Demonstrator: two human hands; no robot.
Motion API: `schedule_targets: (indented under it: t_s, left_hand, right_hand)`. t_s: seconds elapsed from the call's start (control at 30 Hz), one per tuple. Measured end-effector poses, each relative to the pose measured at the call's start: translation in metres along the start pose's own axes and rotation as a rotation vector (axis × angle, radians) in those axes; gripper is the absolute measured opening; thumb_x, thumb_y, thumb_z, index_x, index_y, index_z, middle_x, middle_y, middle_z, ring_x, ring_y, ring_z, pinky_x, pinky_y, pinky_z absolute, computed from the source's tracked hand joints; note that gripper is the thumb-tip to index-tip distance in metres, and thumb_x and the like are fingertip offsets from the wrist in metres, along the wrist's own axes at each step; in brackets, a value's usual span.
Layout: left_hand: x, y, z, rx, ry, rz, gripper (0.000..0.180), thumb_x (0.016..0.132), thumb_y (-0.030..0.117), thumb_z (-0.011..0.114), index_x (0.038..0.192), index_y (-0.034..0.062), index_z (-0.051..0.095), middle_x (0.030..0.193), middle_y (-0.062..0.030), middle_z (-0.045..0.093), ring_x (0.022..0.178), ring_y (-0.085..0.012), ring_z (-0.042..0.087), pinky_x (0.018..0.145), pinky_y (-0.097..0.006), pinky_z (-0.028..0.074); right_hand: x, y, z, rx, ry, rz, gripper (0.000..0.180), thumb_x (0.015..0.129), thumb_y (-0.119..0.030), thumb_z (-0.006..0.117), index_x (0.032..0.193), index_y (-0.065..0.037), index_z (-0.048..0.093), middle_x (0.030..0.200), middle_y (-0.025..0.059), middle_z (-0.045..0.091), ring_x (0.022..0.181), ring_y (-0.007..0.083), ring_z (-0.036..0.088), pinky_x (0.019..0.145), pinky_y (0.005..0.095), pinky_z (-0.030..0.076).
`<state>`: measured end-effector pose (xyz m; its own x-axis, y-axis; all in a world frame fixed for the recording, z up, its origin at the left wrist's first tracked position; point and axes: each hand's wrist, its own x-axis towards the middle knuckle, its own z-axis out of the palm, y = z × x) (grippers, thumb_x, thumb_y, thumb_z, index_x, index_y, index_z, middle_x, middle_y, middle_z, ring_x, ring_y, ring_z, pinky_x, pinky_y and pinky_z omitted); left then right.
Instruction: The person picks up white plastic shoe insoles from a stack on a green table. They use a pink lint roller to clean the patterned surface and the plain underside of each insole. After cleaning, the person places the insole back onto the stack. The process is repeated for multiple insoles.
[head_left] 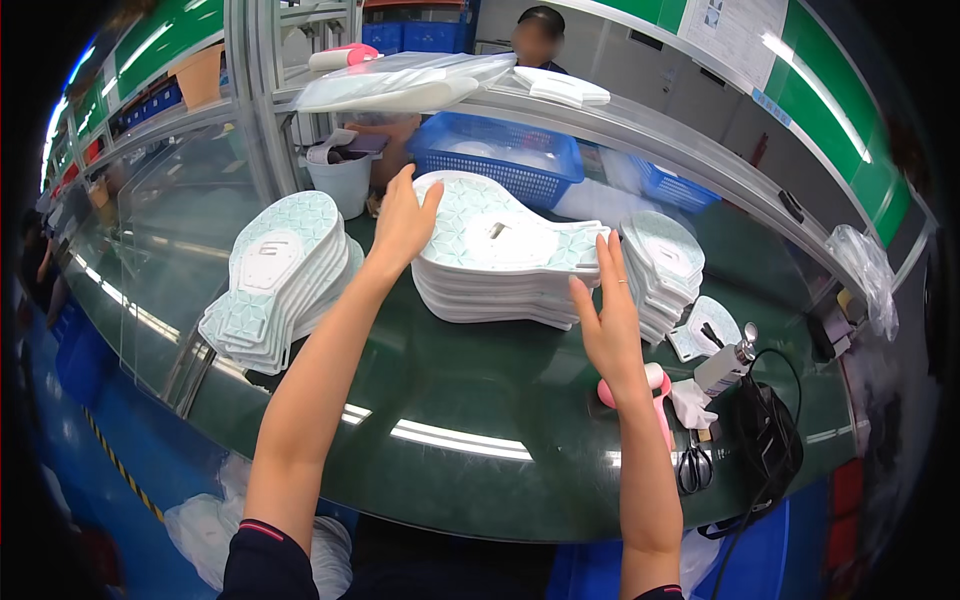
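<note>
A stack of white, paddle-shaped plastic panels (488,229) with a pale green triangle pattern lies in the middle of the green table. At its rounded left end rests my left hand (406,222), thumb and fingers apart along the edge. My right hand (611,325) is at the narrow right end, fingers stretched out beside the top panel. Neither hand is closed around anything. To the left stands a second stack of like panels (275,265), and a third stack (662,262) sits just beyond my right hand. A single smaller panel piece (712,330) lies near it.
Right of my right forearm are a pump bottle (724,368), crumpled tissue (692,404), scissors (694,468), a pink-handled roller (661,410) and a black bag (768,430). Behind are a blue basket (500,180), a white bin (340,183) and a shelf rail (650,133). A person stands beyond.
</note>
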<state>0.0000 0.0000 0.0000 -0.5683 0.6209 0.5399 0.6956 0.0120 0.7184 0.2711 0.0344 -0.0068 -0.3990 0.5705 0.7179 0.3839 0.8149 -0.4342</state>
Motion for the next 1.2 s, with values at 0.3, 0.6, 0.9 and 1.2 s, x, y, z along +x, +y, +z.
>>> schedule_targets:
  t_s: [0.3, 0.6, 0.9, 1.2]
  left_hand:
    - [-0.017, 0.015, -0.048, 0.312, -0.092, -0.008, 0.043, 0.079, 0.028, 0.06, 0.109, -0.0004, 0.05, 0.077, -0.0159, 0.063, 0.077, -0.0338, 0.061, 0.068, -0.041, 0.046]
    - [-0.013, 0.009, -0.045, 0.134, -0.057, 0.035, 0.048, 0.073, 0.018, 0.068, 0.112, -0.0024, 0.051, 0.061, -0.0066, 0.057, 0.055, -0.0136, 0.054, 0.057, -0.027, 0.044]
    - [-0.001, 0.005, -0.04, -0.32, 0.021, 0.066, 0.05, 0.072, 0.013, 0.068, 0.117, 0.0032, 0.051, 0.07, -0.0058, 0.061, 0.063, -0.0111, 0.056, 0.062, -0.024, 0.045]
    - [-0.021, 0.008, -0.013, -0.223, -0.212, -0.161, 0.088, 0.083, 0.054, 0.045, 0.131, -0.0135, 0.017, 0.135, -0.0316, 0.023, 0.128, -0.0374, 0.025, 0.103, -0.033, 0.024]
  right_hand:
    - [0.014, -0.015, 0.005, 0.128, 0.146, 0.295, 0.037, 0.082, -0.018, 0.059, 0.114, -0.001, 0.051, 0.071, 0.0054, 0.052, 0.061, 0.0135, 0.048, 0.057, 0.0277, 0.041]
    - [0.021, -0.012, 0.0, 0.172, 0.108, 0.289, 0.038, 0.078, -0.01, 0.059, 0.115, -0.002, 0.052, 0.068, 0.0057, 0.051, 0.059, 0.0135, 0.048, 0.058, 0.0288, 0.042]
    - [0.033, -0.009, -0.005, 0.239, 0.217, 0.21, 0.039, 0.079, -0.013, 0.06, 0.117, -0.006, 0.052, 0.08, 0.0066, 0.052, 0.066, 0.0145, 0.048, 0.063, 0.0279, 0.042]
    - [0.013, -0.002, 0.012, 0.01, 0.067, 0.092, 0.065, 0.085, -0.031, 0.055, 0.13, 0.007, 0.027, 0.134, 0.0258, 0.028, 0.125, 0.0354, 0.029, 0.101, 0.0369, 0.027]
